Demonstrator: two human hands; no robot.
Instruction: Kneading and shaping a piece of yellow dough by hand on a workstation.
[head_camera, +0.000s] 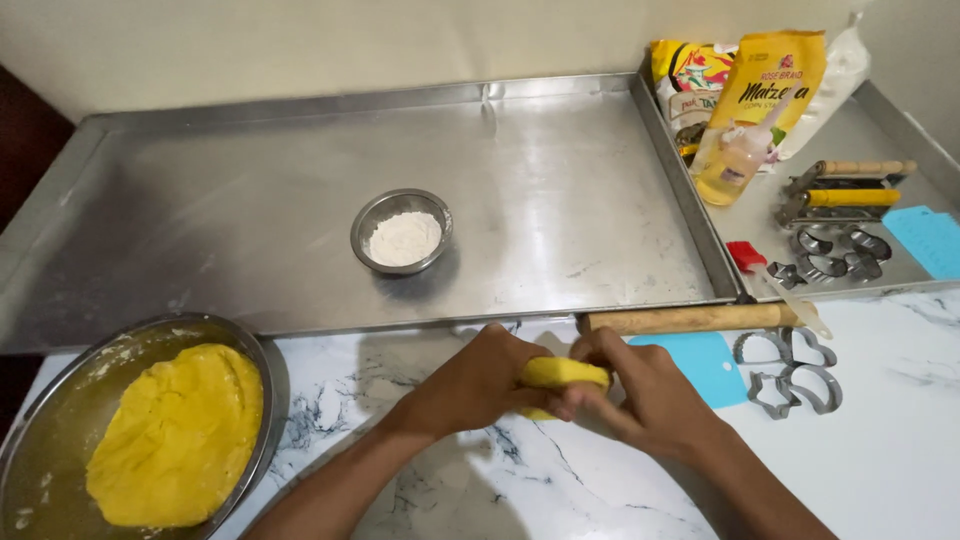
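Yellow dough lump (560, 373) held low centre of frame, above marbled counter (900, 470). Left hand (470, 385) and right hand (640, 395) both clamped on it, fingers wrapped. Judged soft, light, pliable, easily dented; best cupped from both sides. Bulk dough (178, 435) seen in steel bowl (262, 365), lower left.

Your two hands cover most of the yellow dough piece (562, 373); only its top strip shows, so you cannot tell its full shape. Your left hand (478, 380) and right hand (640, 395) hide their own fingertips against it. At 8 o'clock, the steel bowl (40, 420) is cut by the bottom and left edges. At 1 o'clock, the packets (770, 80) overlap, hiding one another. At 3 o'clock, the blue scraper (930, 240) runs off the right edge
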